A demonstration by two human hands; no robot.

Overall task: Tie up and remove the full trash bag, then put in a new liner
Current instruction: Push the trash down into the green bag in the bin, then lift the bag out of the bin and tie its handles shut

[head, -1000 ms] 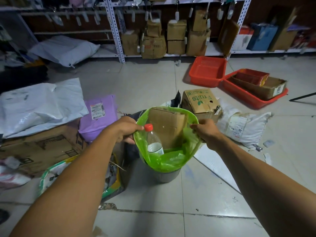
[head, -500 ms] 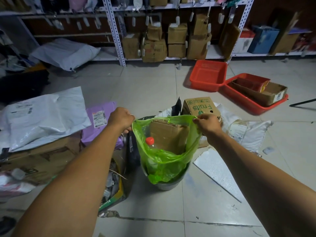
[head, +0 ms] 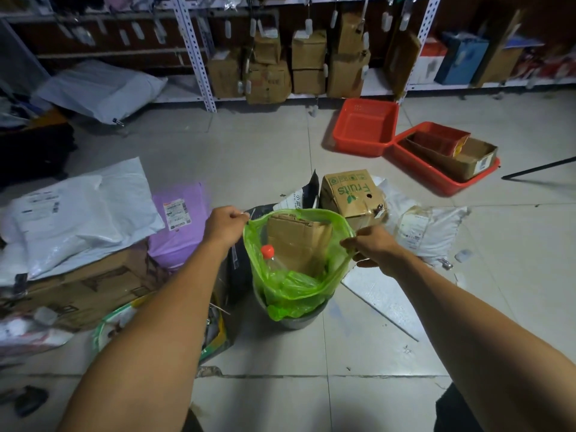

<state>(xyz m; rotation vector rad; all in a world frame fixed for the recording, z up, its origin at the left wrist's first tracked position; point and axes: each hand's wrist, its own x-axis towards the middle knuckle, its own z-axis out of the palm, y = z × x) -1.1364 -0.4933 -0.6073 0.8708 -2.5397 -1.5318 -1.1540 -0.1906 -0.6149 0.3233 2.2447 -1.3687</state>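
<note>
My left hand (head: 227, 224) is clenched on the left edge of the green trash bag (head: 293, 285), and my right hand (head: 372, 246) pinches its right edge, so the mouth is stretched open between them. The bag's lower part sits in the grey bin (head: 296, 319), whose body is mostly hidden by green plastic; only a strip of rim and wall shows. Inside the bag, a folded cardboard piece (head: 297, 241) stands at the back, its foot buried in crumpled plastic, and a bottle with a red cap (head: 267, 251) leans in front of it on the left, its clear body hard to make out. Just behind the bin sits a brown box printed "Fruits" (head: 350, 194) in green with a small leaf mark. Left of the bin lies a purple mailer (head: 180, 222) with a shipping label too small to read. Right of the bin, a white sack (head: 427, 232) carries a label I cannot read either.
</note>
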